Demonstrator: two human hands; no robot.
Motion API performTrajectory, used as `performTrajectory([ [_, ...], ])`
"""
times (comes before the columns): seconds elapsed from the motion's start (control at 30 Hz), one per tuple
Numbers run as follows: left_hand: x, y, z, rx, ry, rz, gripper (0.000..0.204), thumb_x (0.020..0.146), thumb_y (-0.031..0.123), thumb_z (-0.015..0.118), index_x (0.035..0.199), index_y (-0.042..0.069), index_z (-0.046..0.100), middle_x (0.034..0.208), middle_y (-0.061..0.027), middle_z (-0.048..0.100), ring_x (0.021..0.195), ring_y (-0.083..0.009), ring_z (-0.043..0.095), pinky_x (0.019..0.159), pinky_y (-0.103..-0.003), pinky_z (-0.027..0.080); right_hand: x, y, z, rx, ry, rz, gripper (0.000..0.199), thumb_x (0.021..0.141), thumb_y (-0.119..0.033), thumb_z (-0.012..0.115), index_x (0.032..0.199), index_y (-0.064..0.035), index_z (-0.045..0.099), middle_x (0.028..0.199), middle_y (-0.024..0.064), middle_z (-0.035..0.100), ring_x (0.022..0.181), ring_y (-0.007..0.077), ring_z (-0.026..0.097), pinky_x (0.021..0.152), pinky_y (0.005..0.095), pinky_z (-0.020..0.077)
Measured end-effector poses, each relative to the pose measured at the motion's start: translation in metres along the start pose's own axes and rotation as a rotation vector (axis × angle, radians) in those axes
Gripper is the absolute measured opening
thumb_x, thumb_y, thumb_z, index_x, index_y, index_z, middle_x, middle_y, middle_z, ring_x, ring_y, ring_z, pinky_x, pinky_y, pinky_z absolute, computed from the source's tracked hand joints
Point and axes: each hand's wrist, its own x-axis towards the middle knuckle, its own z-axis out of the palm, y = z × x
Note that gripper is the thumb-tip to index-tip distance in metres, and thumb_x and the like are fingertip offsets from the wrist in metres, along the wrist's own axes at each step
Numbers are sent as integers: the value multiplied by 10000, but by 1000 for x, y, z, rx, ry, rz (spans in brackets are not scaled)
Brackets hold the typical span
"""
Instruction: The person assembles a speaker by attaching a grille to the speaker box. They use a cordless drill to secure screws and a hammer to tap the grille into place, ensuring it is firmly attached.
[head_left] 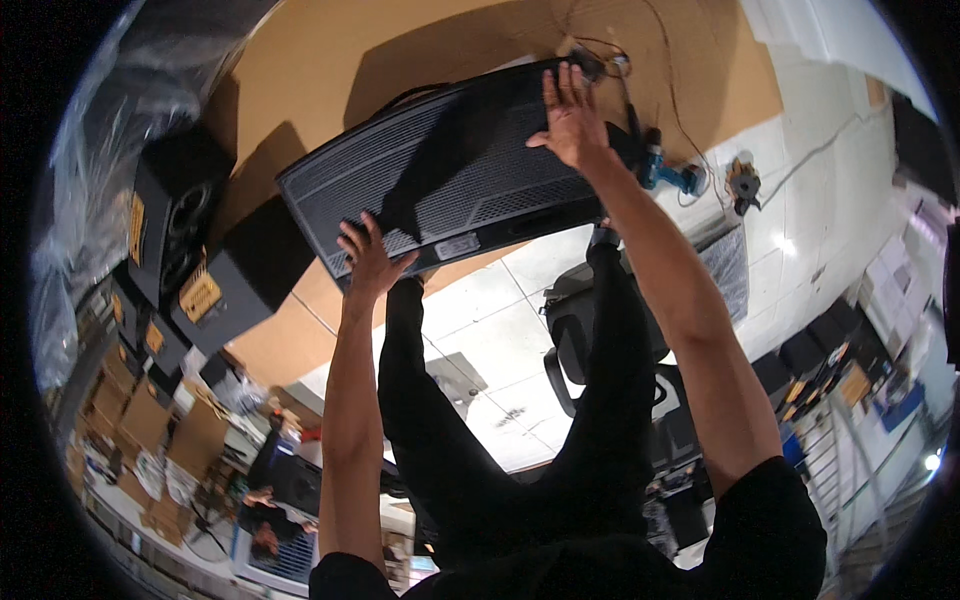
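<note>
Head view: a large black perforated panel (pixel 450 165), long and slightly curved, with a fine grille pattern and a small pale label near its lower edge, is seen tilted above a sheet of brown cardboard (pixel 400 50) spread on the floor. The left hand (pixel 368 258) is pressed flat against the panel's lower left edge, fingers spread open, nothing enclosed in it; whether the thumb is hooked round the edge cannot be told. The right hand (pixel 572 118) is laid open on the panel's upper right part, fingers extended upward toward the top edge, palm against the grille, no closed grip visible. Both forearms are seen coming up from the lower edge, with short black sleeves at the shoulders. Black-trousered legs (pixel 600 380) are seen below the panel, over a white tiled floor (pixel 480 340). A black office chair (pixel 580 340) is partly hidden behind the right leg. Just beside the panel's right end, on the cardboard, a blue power tool (pixel 672 175) with thin wires is lying. To the left, black speaker cabinets (pixel 175 215) with yellow tags are stacked, next to clear plastic wrap (pixel 110 110). Cardboard boxes (pixel 140 410) are clustered lower left.
</note>
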Motion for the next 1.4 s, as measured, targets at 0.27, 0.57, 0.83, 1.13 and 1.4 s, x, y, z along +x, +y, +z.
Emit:
performTrajectory([
  [0.27,-15,23,16,166,385,-41,991,825,608,592,1514,108,85,1523,-308,43,1383,-529,101,999,-716,251,-193,33,32,606,249,414,638,917,-325,585,1341,100,369,1375,327,386,1295,449,373,1069,483,319],
  [0.57,-8,196,2,384,622,538,417,928,246,577,1261,2,521,1287,-179,533,1245,-338,442,1056,-584,287,-365,172,120,711,-117,1012,430,824,-221,644,1139,66,588,1017,267,638,998,422,597,893,463,460],
  [0.83,113,449,-11,239,310,678,246,954,143,474,1081,-22,606,1050,-227,632,981,-383,594,846,-450,477,-290,278,166,611,-269,755,412,802,-162,668,1141,55,583,1111,235,621,1092,395,558,924,440,458],
  [1.13,248,504,24,615,196,315,204,890,52,500,967,-50,659,1104,-228,637,1060,-370,606,886,-428,511,-219,329,256,106,-65,366,554,806,-38,543,1328,75,394,1377,217,443,1287,345,414,1052,423,358],
  [1.4,300,474,35,478,311,341,256,905,82,467,1046,-65,623,1096,-266,627,1034,-384,623,870,-463,514,-200,354,295,-112,-124,125,645,858,-137,493,1431,54,267,1463,214,329,1222,327,445,1016,444,347],
])
